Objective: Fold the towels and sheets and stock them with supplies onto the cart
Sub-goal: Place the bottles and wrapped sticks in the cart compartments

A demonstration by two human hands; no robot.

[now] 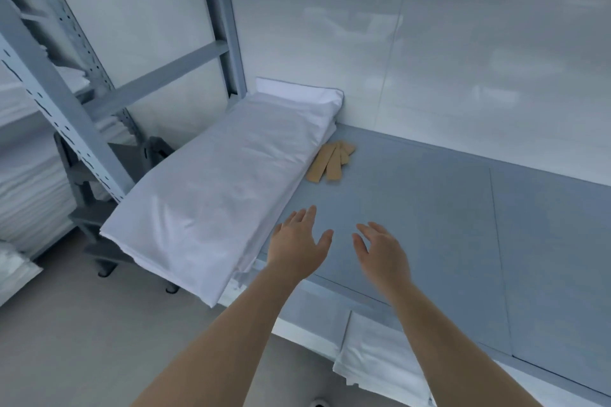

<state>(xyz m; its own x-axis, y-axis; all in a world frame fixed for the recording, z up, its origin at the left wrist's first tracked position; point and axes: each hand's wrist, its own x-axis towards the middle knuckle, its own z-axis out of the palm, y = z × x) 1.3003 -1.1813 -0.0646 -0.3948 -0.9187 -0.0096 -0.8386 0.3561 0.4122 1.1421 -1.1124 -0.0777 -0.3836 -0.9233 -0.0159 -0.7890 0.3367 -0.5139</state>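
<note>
With my left hand [296,249] and right hand [380,253] both spread and holding nothing above the worktop [429,208], I should grasp the folded sheet [224,182] just left of them by its edges, evenly.

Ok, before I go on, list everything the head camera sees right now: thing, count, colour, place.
Folded sheets: one stack, white, left end of the table, near edge overhanging.
Flat strips: a few, tan, fanned on the table beside the stack's far right side.
Table: one, grey-blue, against the white wall.
Hanging cloth: one, white, below the table's near edge.
Shelving rack: one, grey metal, left, with white linens stacked on it.
Left hand: open, over the table by the stack's near right corner.
Right hand: open, over the bare table, holding nothing.
</note>
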